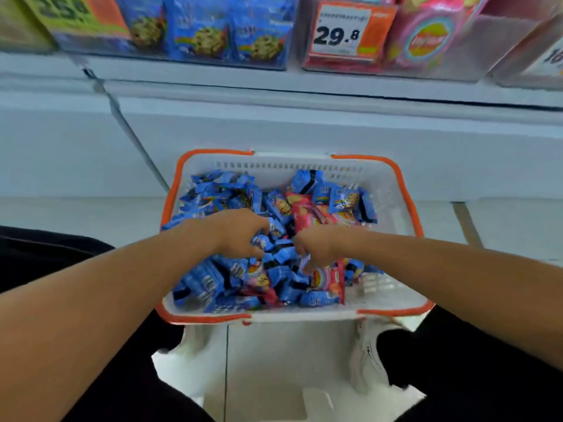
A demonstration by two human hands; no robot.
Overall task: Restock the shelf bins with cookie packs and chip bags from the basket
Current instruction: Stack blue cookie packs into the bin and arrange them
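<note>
A white basket with an orange rim (406, 190) stands on the floor below the shelf. It is heaped with blue cookie packs (213, 196) and a few pink chip bags (306, 216). My left hand (240, 234) is down in the middle of the heap, its fingers curled round blue cookie packs. Just to its right, my right hand (318, 248) digs in with curled fingers that pinch a pack; what lies under the fingers is blurred. On the shelf above, a clear bin (213, 60) holds blue cookie packs and another bin (457, 56) holds pink chip bags.
An orange price tag reading 29.8 (344, 32) hangs on the chip bin. A white shelf base (274, 126) rises behind the basket. My knees in black trousers (475, 367) and white shoes (362, 357) flank the tiled floor in front of the basket.
</note>
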